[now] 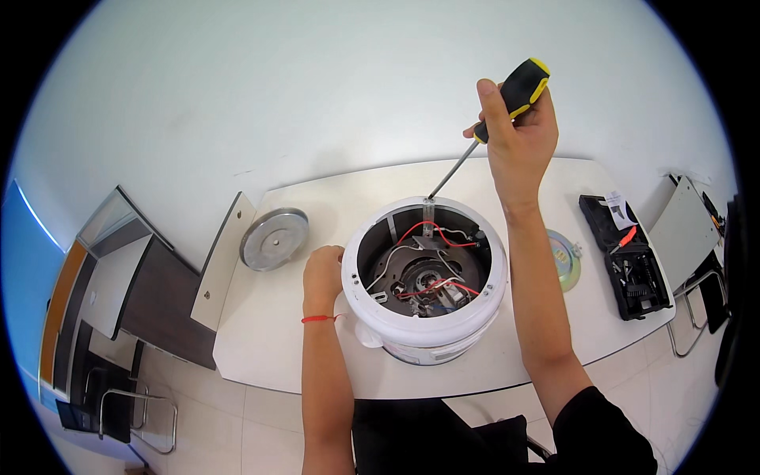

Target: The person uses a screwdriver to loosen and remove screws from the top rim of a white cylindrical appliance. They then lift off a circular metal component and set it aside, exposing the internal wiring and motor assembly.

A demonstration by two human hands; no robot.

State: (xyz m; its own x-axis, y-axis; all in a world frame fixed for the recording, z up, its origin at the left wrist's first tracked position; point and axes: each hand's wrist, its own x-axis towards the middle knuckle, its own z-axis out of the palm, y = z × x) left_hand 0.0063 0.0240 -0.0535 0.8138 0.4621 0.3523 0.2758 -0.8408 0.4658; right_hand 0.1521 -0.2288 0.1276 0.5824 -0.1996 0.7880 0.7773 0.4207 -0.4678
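Observation:
A round white rice cooker body (pixel 359 299) stands on the table with its top off. Red and white wires (pixel 422 226) run across its dark inside, among metal parts at the bottom. My right hand (pixel 518 134) is closed around the black-and-yellow handle of a screwdriver (pixel 459 169). The shaft slants down to the left, and its tip meets the far rim at a small metal bracket (pixel 428 215). Against the left side of the rim, my left hand (pixel 323 277) grips the body with curled fingers, their tips partly hidden.
On the left of the table lies a round metal plate (pixel 275 239). A greenish see-through disc (pixel 563 260) sits right of the cooker, partly behind my right forearm. Farther right is an open black tool case (pixel 625 261) with bits and an orange-handled tool (pixel 625 237). A wall rises behind.

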